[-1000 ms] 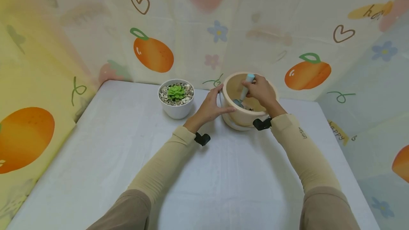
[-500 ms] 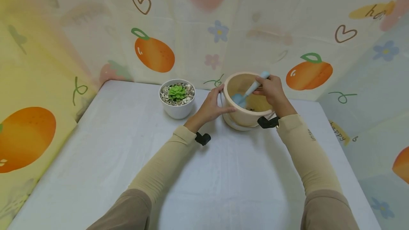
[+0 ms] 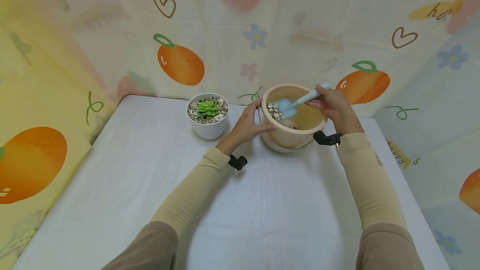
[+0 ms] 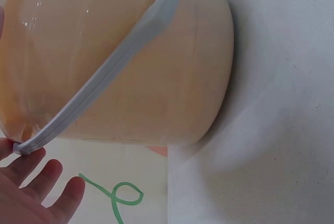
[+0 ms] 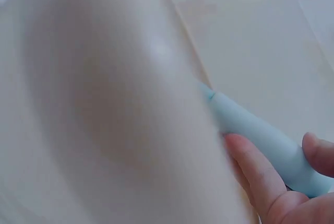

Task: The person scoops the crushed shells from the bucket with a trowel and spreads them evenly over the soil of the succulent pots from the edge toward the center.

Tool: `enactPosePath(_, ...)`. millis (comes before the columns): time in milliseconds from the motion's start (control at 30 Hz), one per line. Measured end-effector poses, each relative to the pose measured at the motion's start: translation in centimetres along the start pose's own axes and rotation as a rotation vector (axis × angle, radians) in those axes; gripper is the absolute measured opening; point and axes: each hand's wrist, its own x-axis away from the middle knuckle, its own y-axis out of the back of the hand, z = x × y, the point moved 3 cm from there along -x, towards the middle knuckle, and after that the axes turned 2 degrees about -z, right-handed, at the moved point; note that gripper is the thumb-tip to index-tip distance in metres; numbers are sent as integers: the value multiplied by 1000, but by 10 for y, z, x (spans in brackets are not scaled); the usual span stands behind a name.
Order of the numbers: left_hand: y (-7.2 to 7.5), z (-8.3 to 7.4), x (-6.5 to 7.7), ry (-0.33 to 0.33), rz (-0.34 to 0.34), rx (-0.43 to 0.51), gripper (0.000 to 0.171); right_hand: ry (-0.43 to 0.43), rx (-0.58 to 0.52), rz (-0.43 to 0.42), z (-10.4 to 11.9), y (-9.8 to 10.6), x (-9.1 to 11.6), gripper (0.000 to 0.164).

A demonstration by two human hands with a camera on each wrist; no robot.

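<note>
A cream bucket [image 3: 286, 138] stands upright at the back of the table. At its left side is my left hand [image 3: 247, 126], holding the rim with the thumb in front and the fingers farther back; in the left wrist view fingertips touch the end of the grey bail handle [image 4: 104, 80]. My right hand [image 3: 339, 107] pinches the handle of a small light blue trowel [image 3: 286, 105], seen close in the right wrist view along the trowel handle [image 5: 261, 135]. The trowel's blade lies tilted inside the bucket, next to mixed pebbles [image 3: 275, 112] at the left inner wall.
Left of the bucket stands a white pot [image 3: 207, 130] with a green succulent [image 3: 207, 108] set in pebbles. A patterned cloth backdrop [image 3: 285, 53] rises right behind the white tabletop [image 3: 262, 211].
My right hand has drawn back to the right, and the trowel has gone from steep to nearly level. Pebbles now show by the blade. The left hand stays on the bucket.
</note>
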Motion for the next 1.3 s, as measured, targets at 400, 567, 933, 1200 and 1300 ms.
enactPosePath(400, 2, 0, 0, -19, -9, -29, 104, 7, -125, -20, 13, 16, 10, 10)
enactPosePath(567, 5, -2, 0, -42, -21, -37, 99, -3, -192, -41, 12, 18, 11, 12)
enactPosePath(933, 9, -3, 1, -59, -24, -41, 91, 34, -260, -18, 8, 19, 15, 13)
enactPosePath(1200, 11, -1, -1, -55, -33, -50, 91, 52, -276, -6, 7, 18, 18, 13)
enactPosePath(1300, 11, 0, -2, -50, -29, -51, 90, 58, -286, -11, 7, 19, 18, 13)
